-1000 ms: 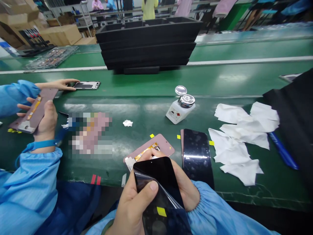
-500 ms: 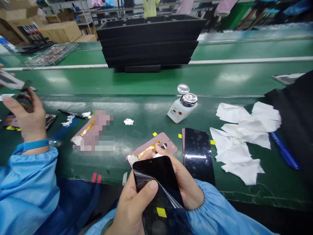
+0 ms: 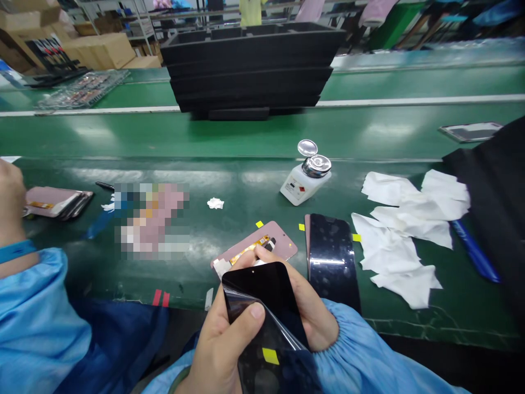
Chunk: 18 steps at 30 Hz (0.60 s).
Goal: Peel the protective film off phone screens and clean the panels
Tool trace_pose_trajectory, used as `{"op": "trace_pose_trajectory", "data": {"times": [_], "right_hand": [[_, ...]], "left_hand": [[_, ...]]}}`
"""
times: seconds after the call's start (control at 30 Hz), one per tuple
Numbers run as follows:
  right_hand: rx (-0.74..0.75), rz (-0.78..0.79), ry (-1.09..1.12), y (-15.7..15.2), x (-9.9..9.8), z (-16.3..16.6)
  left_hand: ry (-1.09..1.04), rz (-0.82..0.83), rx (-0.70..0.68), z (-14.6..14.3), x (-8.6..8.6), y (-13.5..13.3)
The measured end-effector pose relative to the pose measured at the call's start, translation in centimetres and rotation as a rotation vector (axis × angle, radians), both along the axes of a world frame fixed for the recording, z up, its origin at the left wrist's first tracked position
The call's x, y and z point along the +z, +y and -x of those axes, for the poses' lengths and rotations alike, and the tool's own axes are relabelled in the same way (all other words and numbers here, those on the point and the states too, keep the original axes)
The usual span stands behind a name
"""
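Close in front of me, both hands hold a black phone screen (image 3: pixel 276 284), tilted with its glossy face toward me. A clear protective film (image 3: pixel 287 377) with a yellow tab is partly lifted, a diagonal fold crossing the glass. My left hand (image 3: pixel 221 339) is closed round the left side, its thumb pressing the film. On the right edge my right hand (image 3: pixel 314 309) is closed, its fingers mostly hidden behind the screen. Just beyond them a pink-backed screen panel (image 3: pixel 281 232) lies on the green bench. More dark screens (image 3: pixel 332 257) lie stacked beside my right hand.
A white bottle (image 3: pixel 301 183) stands with its metal lid up. White wipes (image 3: pixel 394 235) and a blue pen (image 3: pixel 476 254) lie right. A stack of black trays (image 3: pixel 250 71) stands behind. At left are a co-worker's hand (image 3: pixel 10 202) and stacked pink-backed panels (image 3: pixel 59 202).
The co-worker's hand at left has moved left and down, uncovering the stacked panels. A framed panel at far right has slid left into fuller view. My hands and the screen stay almost still.
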State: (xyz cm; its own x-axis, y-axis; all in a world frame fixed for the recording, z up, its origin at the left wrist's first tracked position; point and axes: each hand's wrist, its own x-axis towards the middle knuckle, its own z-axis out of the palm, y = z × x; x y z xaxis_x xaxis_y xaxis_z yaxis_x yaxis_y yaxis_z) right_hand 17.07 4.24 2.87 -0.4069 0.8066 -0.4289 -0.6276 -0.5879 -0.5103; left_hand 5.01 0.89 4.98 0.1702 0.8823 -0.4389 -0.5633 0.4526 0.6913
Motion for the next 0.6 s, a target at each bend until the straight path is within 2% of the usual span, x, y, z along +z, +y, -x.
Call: {"op": "trace_pose_trajectory", "data": {"times": [0.07,0.2,0.33,0.5,0.6], "right_hand": [[0.011,0.03,0.016,0.0,0.0,-0.1],[-0.016,0.109,0.06,0.1,0.4,-0.3],[-0.176,0.08,0.016,0.6,0.7,-0.9],[-0.442,0.035,-0.124,1.1,0.5,-1.8],[-0.484,-0.06,-0.241,1.2,0.3,-2.1]], "left_hand": [[-0.013,0.026,-0.018,-1.1,-0.4,-1.2],[-0.094,0.095,-0.004,-1.0,0.1,-1.4],[-0.154,0.199,0.018,-1.0,0.4,-1.3],[-0.102,0.213,0.019,-0.7,0.3,-1.2],[-0.128,0.214,0.0,-0.5,0.2,-0.8]]}}
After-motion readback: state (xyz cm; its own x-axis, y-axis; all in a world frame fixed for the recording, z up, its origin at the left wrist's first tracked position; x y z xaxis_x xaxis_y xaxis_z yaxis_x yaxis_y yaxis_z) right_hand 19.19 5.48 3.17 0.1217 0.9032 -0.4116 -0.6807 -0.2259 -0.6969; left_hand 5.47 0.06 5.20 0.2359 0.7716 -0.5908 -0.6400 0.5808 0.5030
